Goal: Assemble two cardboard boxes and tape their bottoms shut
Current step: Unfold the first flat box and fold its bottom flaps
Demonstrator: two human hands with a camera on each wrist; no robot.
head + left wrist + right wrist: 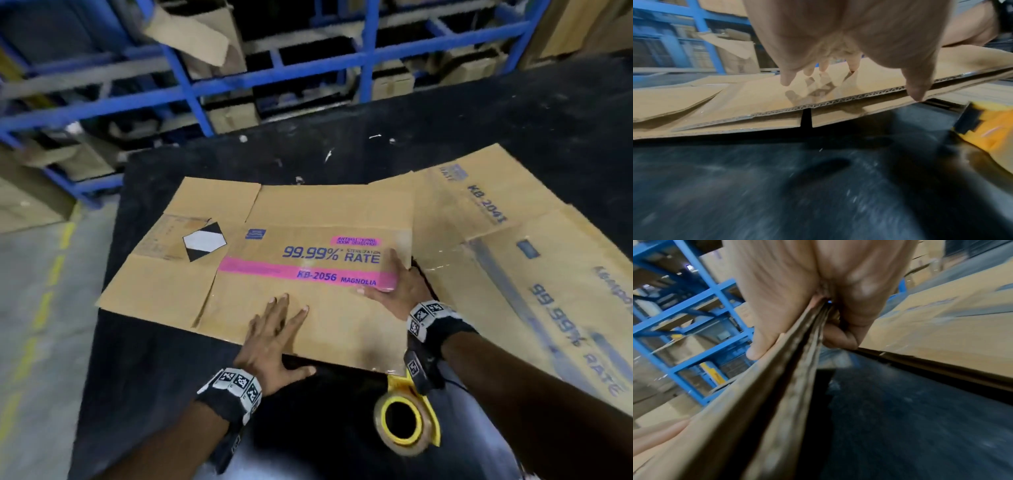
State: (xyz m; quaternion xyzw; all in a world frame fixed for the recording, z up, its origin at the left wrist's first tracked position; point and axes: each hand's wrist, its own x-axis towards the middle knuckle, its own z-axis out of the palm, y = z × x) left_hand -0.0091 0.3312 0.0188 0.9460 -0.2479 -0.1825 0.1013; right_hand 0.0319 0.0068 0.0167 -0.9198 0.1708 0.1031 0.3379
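A flattened cardboard box with a pink stripe and "99.99% RATE" print lies on the black table. My left hand hovers flat over its near flap with fingers spread, thumb past the near edge. My right hand grips the flattened box's right edge, thumb on top and fingers curled underneath. A second flattened box lies to the right, partly under the first. A yellow tape dispenser with a roll of clear tape sits near the table's front, below my right wrist.
Blue metal racks with stacked cartons stand behind the table. Grey floor with a yellow dashed line runs along the left. Small scraps of tape dot the far tabletop.
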